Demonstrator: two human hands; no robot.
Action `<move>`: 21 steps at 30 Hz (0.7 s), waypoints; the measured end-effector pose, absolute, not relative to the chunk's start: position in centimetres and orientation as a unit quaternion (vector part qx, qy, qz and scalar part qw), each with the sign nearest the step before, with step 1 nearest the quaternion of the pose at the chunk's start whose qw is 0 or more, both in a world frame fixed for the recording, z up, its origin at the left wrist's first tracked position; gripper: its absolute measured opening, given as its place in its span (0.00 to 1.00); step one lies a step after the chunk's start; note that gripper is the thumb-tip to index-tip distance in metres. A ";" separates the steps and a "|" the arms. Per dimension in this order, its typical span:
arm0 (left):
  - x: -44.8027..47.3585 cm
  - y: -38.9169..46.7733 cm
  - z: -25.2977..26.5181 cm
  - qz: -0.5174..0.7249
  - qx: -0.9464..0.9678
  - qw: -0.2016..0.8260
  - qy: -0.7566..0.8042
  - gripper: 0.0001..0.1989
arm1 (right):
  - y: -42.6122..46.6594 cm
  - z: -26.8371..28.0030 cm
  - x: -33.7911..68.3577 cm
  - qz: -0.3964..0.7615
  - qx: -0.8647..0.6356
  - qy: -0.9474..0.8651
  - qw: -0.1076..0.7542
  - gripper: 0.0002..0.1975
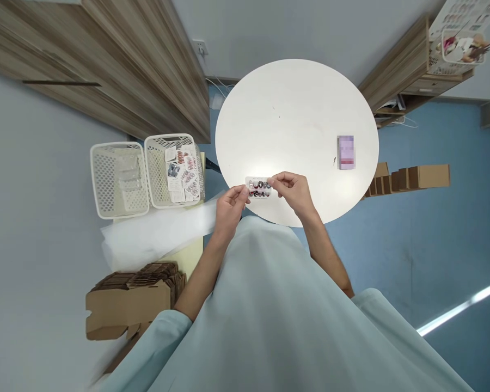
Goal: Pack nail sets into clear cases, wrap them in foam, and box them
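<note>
In the head view, you are holding the card [258, 189] over the near edge of the table [294, 122], its two rows of press-on nails [261, 185] facing up. Your left hand [229, 209] is pinching its left edge and your right hand [295, 191] its right, each grip clamped on it. Pressing lightly, only on the border, should be sparing the nails and stopping the card from bending.

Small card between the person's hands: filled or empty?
Filled, as far as it shows: two rows of decorated press-on nails line the small card, held by the left hand and right hand.
</note>
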State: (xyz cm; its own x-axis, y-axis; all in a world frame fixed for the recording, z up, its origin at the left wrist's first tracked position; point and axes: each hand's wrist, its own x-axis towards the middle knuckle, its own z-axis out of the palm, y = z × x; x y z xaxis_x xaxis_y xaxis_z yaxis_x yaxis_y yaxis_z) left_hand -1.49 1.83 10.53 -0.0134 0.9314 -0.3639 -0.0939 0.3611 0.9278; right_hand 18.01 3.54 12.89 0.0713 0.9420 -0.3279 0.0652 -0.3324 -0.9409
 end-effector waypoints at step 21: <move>-1.3 2.8 10.6 0.405 0.353 0.600 0.593 0.23 | 2.0 13.6 21.4 0.612 -0.549 -0.444 0.356 0.23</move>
State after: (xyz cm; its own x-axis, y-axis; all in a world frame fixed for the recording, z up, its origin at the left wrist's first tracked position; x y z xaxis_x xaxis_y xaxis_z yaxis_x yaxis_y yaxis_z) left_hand -1.25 2.80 10.63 -0.0312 0.9041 -0.4262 -0.0672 0.4236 0.9034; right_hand 21.41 1.95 13.59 -0.1441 0.9234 -0.3558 0.0519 -0.3520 -0.9346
